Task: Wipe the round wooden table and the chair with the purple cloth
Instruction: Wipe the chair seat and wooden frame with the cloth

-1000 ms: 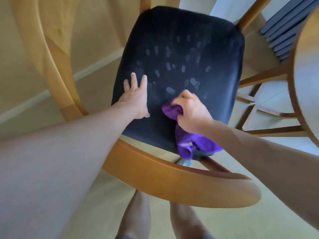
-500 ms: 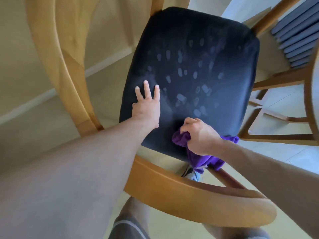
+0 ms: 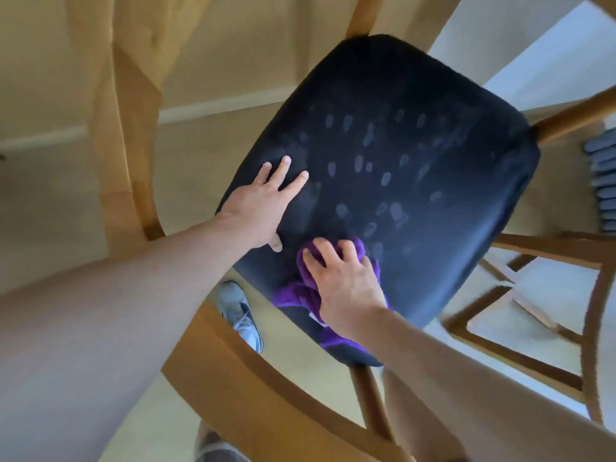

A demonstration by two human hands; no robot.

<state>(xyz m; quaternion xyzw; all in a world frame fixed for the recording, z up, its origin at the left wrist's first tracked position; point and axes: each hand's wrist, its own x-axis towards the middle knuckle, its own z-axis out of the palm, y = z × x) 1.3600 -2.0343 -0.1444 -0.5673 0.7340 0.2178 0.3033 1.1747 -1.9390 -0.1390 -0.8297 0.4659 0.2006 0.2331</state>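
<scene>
Right hand (image 3: 346,288) is the grip: fingers curled down into the purple cloth (image 3: 300,295), bunching it and pressing it onto the chair (image 3: 416,181) seat. Cloth sits directly under that hand, bunched; it sticks out left of the palm and at the fingertips, and a strip trails back under the wrist to the seat's near edge. Position on seat: near-left part.

Left hand (image 3: 263,201) flat on the seat just left of the cloth, fingers straight and spread, holding nothing. Thumb tip ends just beside the cloth; can't tell if they touch.

Seat is dark blue-black fabric with many small pale oval marks across the middle, all beyond the cloth. Frame is light wood; curved backrest rail crosses the bottom of the view between the camera and the seat.

Counts: 1 cloth, 2 hands, 1 chair being wiped, 1 grey shoe (image 3: 241,315) on the floor, seen through the gap between the backrest rail and the seat. More wooden rails (image 3: 520,358) at right, blurred; can't tell if desk base or second chair.
</scene>
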